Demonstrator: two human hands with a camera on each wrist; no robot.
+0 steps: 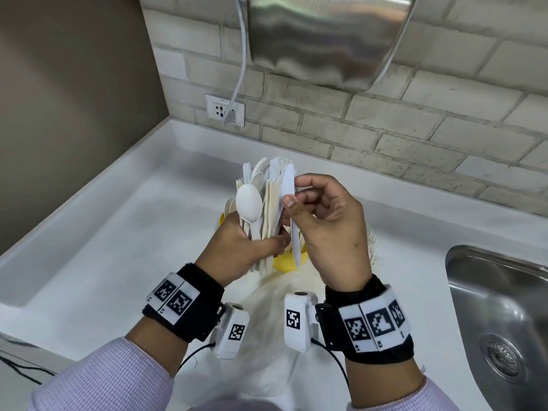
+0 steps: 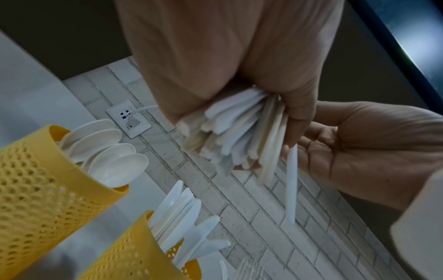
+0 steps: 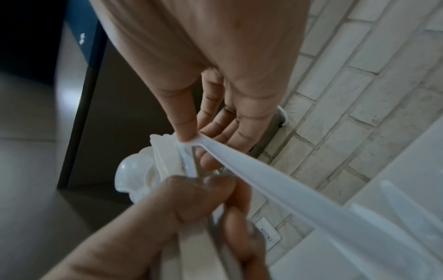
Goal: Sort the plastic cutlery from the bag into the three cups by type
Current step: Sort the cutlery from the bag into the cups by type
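Note:
My left hand grips a thick bundle of white plastic cutlery, spoons, knives and forks mixed, heads up. My right hand pinches one white knife between thumb and fingers at the bundle's right edge; its handle hangs apart from the rest. Below the hands stand yellow perforated cups: one holds spoons, another holds knives. Fork tines stick up behind my right hand; their cup is hidden. The white bag lies between my wrists.
A steel sink is set into the white counter at the right. A brick wall runs behind, with a steel wall unit and a cable plugged into an outlet. A grey wall closes the left side.

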